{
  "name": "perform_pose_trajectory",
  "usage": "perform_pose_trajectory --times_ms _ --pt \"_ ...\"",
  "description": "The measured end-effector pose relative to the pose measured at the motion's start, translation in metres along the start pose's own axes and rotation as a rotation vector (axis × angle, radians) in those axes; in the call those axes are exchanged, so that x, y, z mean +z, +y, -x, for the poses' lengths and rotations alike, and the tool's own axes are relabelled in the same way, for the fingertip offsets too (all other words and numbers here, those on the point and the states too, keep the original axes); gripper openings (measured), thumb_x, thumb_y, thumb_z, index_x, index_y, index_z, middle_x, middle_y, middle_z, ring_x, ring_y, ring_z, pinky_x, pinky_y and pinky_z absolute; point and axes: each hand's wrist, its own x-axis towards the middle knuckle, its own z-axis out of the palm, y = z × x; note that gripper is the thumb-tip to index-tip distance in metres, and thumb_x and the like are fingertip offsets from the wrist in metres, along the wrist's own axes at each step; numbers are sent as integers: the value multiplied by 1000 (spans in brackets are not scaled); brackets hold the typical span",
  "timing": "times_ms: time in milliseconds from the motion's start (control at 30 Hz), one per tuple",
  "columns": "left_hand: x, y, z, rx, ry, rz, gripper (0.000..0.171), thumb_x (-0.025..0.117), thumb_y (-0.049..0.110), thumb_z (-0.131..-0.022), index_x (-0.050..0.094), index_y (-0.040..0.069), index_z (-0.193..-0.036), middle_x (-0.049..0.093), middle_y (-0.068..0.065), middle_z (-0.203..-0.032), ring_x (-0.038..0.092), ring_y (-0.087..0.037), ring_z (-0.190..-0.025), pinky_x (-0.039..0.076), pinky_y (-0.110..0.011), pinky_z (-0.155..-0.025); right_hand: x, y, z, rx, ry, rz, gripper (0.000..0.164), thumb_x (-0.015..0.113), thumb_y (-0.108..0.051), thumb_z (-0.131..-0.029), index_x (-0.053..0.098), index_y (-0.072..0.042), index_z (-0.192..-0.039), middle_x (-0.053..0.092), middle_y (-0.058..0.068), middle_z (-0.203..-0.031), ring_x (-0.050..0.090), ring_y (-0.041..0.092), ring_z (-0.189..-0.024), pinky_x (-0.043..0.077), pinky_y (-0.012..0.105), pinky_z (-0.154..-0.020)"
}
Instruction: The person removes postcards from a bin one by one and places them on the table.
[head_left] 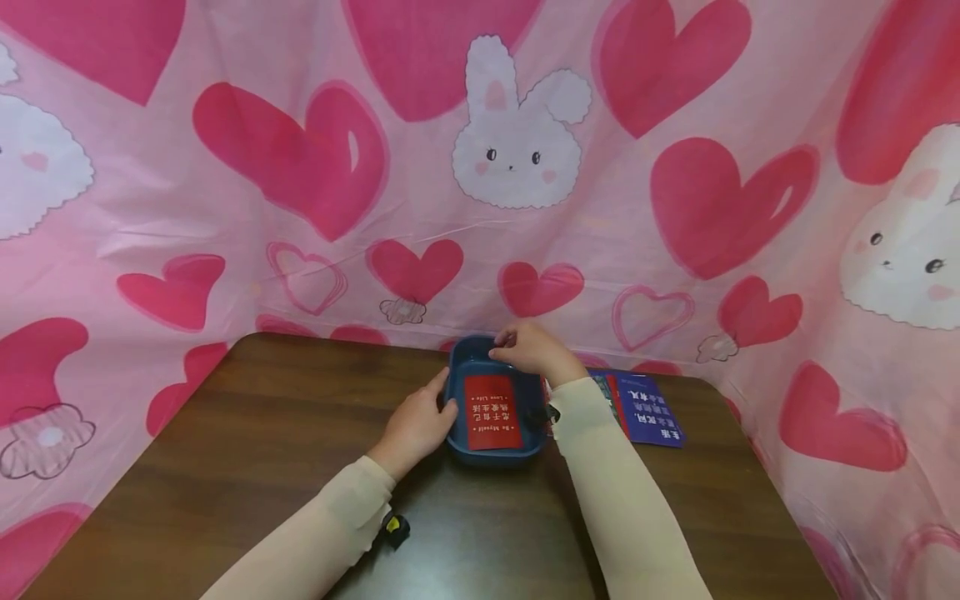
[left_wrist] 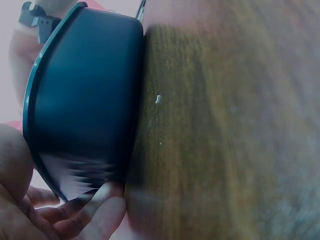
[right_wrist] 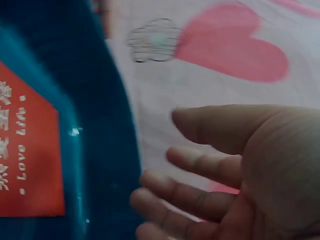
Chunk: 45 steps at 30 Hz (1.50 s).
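A dark blue plastic basin (head_left: 495, 457) stands on the wooden table, with a red card (head_left: 492, 412) bearing white lettering lying flat inside. My left hand (head_left: 420, 423) grips the basin's left side, thumb at the rim and fingertips low against the outer wall (left_wrist: 85, 95), close to the tabletop. Over the far right part of the basin is my right hand (head_left: 536, 352). In the right wrist view its fingers (right_wrist: 187, 197) are loosely bent beside the rim, and nothing is between thumb and fingers.
Right of the basin, partly behind the right sleeve, lie a blue card (head_left: 648, 408) with white writing and a red-edged card (head_left: 618, 400). A pink curtain (head_left: 420, 183) with hearts and rabbits hangs behind the brown table (head_left: 330, 400).
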Motion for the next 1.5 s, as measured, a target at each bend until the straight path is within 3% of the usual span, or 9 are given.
perform_pose_trajectory --times_ms 167,400,667,967,1067,1267,1467,1500 --pt "1 -3 0 -1 -4 -5 72 65 32 -114 38 17 -178 59 -17 -170 67 -39 -147 54 -66 -120 20 -10 -10 60 -121 176 57 95 -37 -92 79 -10 -139 82 10 -130 75 27 -108 65 48 -105" --pt "2 -3 -1 11 14 -26 70 65 32 -113 40 17 -178 62 -17 -167 71 -37 -140 57 -65 -116 40 -20 -14 108 -204 283 77 104 -32 -82 72 -11 -149 80 11 -134 74 27 -113 62 52 -111" --pt "3 -2 0 14 9 -13 71 65 34 -114 38 17 -178 60 -16 -169 67 -39 -147 53 -67 -120 46 -20 -9 102 -216 315 52 106 -20 -78 78 -10 -121 78 5 -102 73 24 -93 65 45 -94" --pt "3 -3 -1 11 11 -16 72 65 33 -114 38 18 -178 59 -16 -170 64 -42 -151 51 -69 -122 48 -13 -12 65 -205 371 38 105 -21 -76 77 -10 -100 77 4 -90 70 24 -83 63 42 -84" --pt "3 -3 -1 10 13 -20 71 65 33 -114 38 17 -178 59 -17 -170 64 -41 -151 50 -69 -123 47 -13 -12 70 -204 348 39 105 -20 -77 77 -9 -103 77 6 -92 70 24 -84 65 43 -84" --pt "3 -3 -1 16 19 -19 71 64 33 -114 39 16 -178 60 -17 -169 65 -40 -150 50 -68 -123 46 -12 -16 78 -212 339 54 106 -24 -79 75 -9 -121 77 5 -104 69 23 -94 64 43 -97" --pt "3 -2 -1 15 24 -27 70 64 33 -114 40 16 -177 60 -17 -169 64 -41 -151 51 -67 -122 41 -12 -18 51 -218 343 31 103 -27 -82 80 -11 -94 77 3 -87 70 23 -81 64 41 -84" --pt "2 -1 -1 13 23 -25 70 63 33 -114 39 16 -178 59 -17 -170 64 -41 -151 51 -68 -123 45 -1 -26 25 -196 323 31 103 -29 -81 79 -12 -92 77 2 -85 69 22 -80 64 39 -80"
